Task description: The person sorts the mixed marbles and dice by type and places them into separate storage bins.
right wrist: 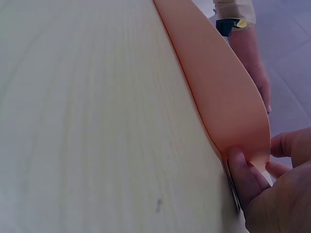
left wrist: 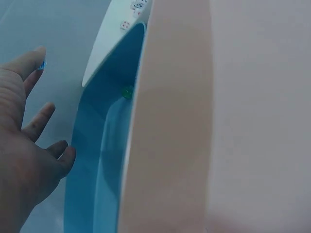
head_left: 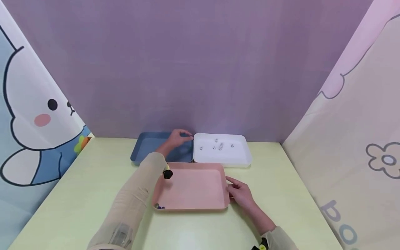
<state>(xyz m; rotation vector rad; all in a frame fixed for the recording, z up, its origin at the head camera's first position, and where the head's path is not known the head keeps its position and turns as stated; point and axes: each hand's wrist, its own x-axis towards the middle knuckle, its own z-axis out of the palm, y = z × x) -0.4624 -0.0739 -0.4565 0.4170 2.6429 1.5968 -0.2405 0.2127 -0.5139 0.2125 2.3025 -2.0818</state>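
Note:
My left hand (head_left: 177,138) is raised over the right back part of the blue tray (head_left: 147,147). Thumb and index finger pinch a small see-through blue piece (left wrist: 42,64), too small to name; the other fingers are spread. Beside it stands the white tray (head_left: 240,156), where several white dice (head_left: 220,147) lie. A green piece (left wrist: 127,92) is in the blue tray. My right hand (head_left: 240,192) grips the right rim of the pink tray (head_left: 195,187), with fingers at its side wall. Several small dark coloured pieces (head_left: 159,207) sit in that tray's front left corner.
The three trays stand close together on a pale wood-grain table (head_left: 265,173). Behind them rises a purple backdrop (head_left: 200,69). Printed cloths with a cartoon figure (head_left: 40,114) and a flower (head_left: 385,159) hang at the sides. My left sleeve (head_left: 131,194) passes over the pink tray's left edge.

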